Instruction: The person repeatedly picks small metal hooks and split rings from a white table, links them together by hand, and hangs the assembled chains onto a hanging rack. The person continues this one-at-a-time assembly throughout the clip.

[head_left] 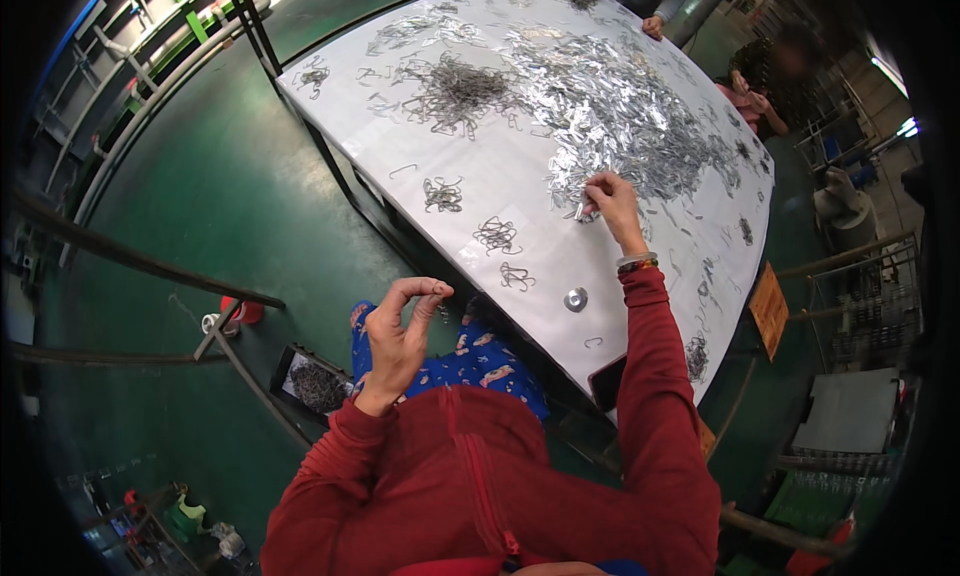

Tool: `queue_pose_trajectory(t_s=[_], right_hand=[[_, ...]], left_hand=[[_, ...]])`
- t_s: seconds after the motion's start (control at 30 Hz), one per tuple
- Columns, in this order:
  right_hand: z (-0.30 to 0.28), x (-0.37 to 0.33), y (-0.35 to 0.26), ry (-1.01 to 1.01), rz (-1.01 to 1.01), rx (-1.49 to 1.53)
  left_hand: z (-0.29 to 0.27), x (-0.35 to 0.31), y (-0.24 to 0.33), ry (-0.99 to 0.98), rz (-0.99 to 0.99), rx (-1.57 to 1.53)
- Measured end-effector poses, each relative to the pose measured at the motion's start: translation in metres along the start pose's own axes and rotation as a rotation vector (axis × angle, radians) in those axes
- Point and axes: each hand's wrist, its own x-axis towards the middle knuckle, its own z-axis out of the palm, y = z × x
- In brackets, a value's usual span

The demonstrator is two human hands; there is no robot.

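My left hand [396,334] is raised in front of the table's near edge, thumb and forefinger pinched together. A small thin piece shows by the fingertips, too small to make out. My right hand [613,206] reaches over the white table [430,166], fingers pinched at the near edge of a big heap of shiny flat metal clips [620,106]; whatever is between the fingertips is hard to tell from the heap. Small bunches of bent wire hooks [495,236] lie left of my right hand, with a larger tangled pile of wire hooks [460,88] farther back.
Near my right forearm are a round metal disc [575,300], a single hook [593,343] and a dark phone [607,384]. A tray of dark pieces [315,384] stands low at left, by a metal frame [235,341]. Two other people work at the far and right sides.
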Motion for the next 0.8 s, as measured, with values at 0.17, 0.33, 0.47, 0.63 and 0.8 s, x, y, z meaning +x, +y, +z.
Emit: queue_pose_trajectory(t_s=[0.17, 0.33, 0.47, 0.63, 0.8], right_hand=[[0.023, -0.024, 0.014, -0.108, -0.085, -0.197], [0.047, -0.042, 0.019, -0.074, 0.027, -0.207], [0.040, -0.045, 0.014, -0.086, -0.128, -0.422], [0.047, -0.060, 0.016, -0.212, -0.438, -0.694], [0.065, -0.062, -0.018, -0.218, -0.328, -0.787]], left_hand=[[0.001, 0.005, -0.002, -0.034, -0.058, -0.020], [0.002, 0.009, -0.005, 0.011, -0.013, -0.016], [0.000, 0.009, -0.008, -0.024, -0.044, -0.012], [0.000, 0.010, -0.014, 0.042, 0.000, -0.028], [-0.001, 0.012, -0.018, -0.011, -0.002, 0.007]])
